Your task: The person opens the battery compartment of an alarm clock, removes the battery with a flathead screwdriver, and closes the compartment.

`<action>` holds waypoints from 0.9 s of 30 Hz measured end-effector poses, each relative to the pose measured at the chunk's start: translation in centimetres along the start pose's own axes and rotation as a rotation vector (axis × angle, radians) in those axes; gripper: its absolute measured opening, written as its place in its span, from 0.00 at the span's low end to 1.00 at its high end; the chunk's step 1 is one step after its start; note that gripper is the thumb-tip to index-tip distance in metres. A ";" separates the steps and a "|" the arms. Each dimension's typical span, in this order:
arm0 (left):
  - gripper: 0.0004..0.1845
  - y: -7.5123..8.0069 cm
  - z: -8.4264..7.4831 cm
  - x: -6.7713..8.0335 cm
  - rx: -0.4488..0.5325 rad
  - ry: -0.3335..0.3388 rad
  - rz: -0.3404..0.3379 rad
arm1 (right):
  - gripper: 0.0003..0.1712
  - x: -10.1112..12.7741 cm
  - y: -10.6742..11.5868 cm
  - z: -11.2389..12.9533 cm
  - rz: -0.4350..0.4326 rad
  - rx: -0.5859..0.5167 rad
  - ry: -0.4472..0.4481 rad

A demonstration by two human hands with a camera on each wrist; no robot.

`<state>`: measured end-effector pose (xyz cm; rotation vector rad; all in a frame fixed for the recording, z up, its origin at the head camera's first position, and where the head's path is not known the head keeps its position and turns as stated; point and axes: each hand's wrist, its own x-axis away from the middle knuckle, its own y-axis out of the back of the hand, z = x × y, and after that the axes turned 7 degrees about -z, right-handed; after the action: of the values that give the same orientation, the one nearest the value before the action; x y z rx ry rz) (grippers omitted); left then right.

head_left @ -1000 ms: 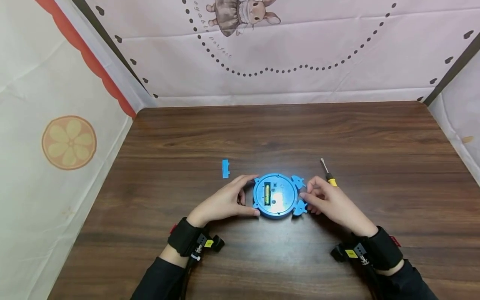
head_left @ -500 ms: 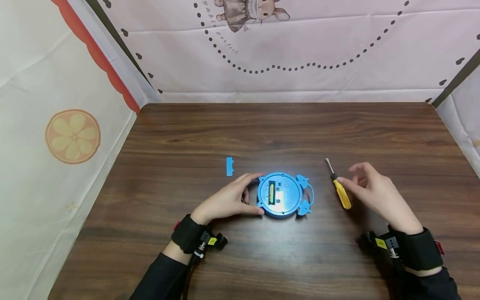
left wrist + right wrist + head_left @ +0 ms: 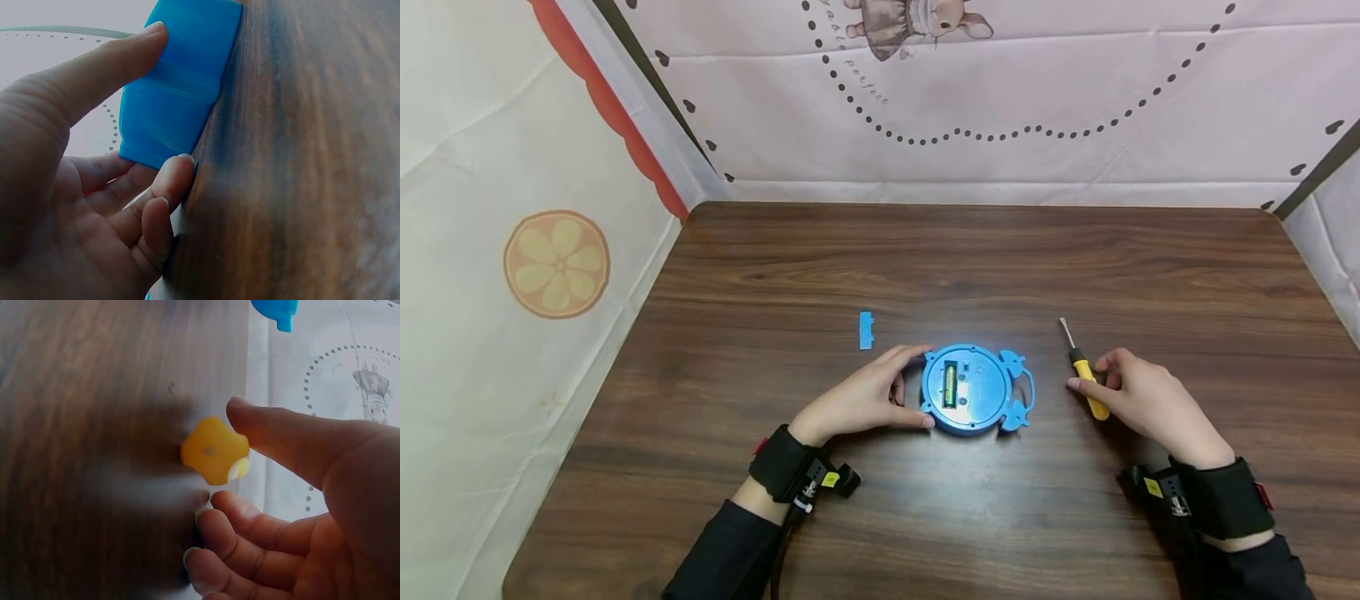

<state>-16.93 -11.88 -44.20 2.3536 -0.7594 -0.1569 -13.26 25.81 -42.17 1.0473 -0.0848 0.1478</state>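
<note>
A round blue alarm clock (image 3: 988,387) lies back-up on the table, its handle to the right. One battery (image 3: 950,385) sits in its uncovered compartment. My left hand (image 3: 865,396) holds the clock's left side between thumb and fingers; in the left wrist view the thumb presses the blue casing (image 3: 181,44). To the right lies a yellow-and-black screwdriver (image 3: 1097,409), tip pointing away. My right hand (image 3: 1153,408) is at its handle, thumb on one side and loosely bent fingers on the other. In the right wrist view a gap shows between handle end (image 3: 212,453) and fingers.
A small blue battery cover (image 3: 866,331) lies beyond my left hand. The wooden table (image 3: 970,267) ends at a printed cloth (image 3: 1015,92) behind, with another cloth (image 3: 467,375) along the left side.
My right hand has left the clock's handle and moved right to the screwdriver, coming down around its handle. The left hand keeps its hold on the clock. The head view has shifted slightly.
</note>
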 end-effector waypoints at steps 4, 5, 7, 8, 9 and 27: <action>0.51 0.0 -0.2 -0.1 0.004 -0.001 0.001 | 0.37 0.0 -0.1 0.0 -0.022 0.006 -0.005; 0.51 0.0 -0.2 -0.1 0.004 -0.002 0.001 | 0.35 -0.1 -0.2 0.1 -0.024 0.006 -0.007; 0.51 0.1 -0.2 0.0 0.004 -0.003 0.001 | 0.32 -0.1 -0.2 0.1 -0.027 0.007 -0.009; 0.51 0.1 -0.1 0.0 0.004 -0.003 0.001 | 0.30 -0.2 -0.3 0.1 -0.028 0.006 -0.011; 0.51 0.1 -0.1 0.0 0.004 -0.004 0.001 | 0.29 -0.2 -0.3 0.2 -0.027 0.005 -0.013; 0.51 0.0 -0.1 0.1 -0.001 -0.001 -0.009 | 0.17 -0.3 -0.5 0.3 -0.045 -0.023 0.018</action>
<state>-16.78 -11.83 -44.11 2.3563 -0.7495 -0.1622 -13.44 25.28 -42.47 1.0238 -0.0468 0.1149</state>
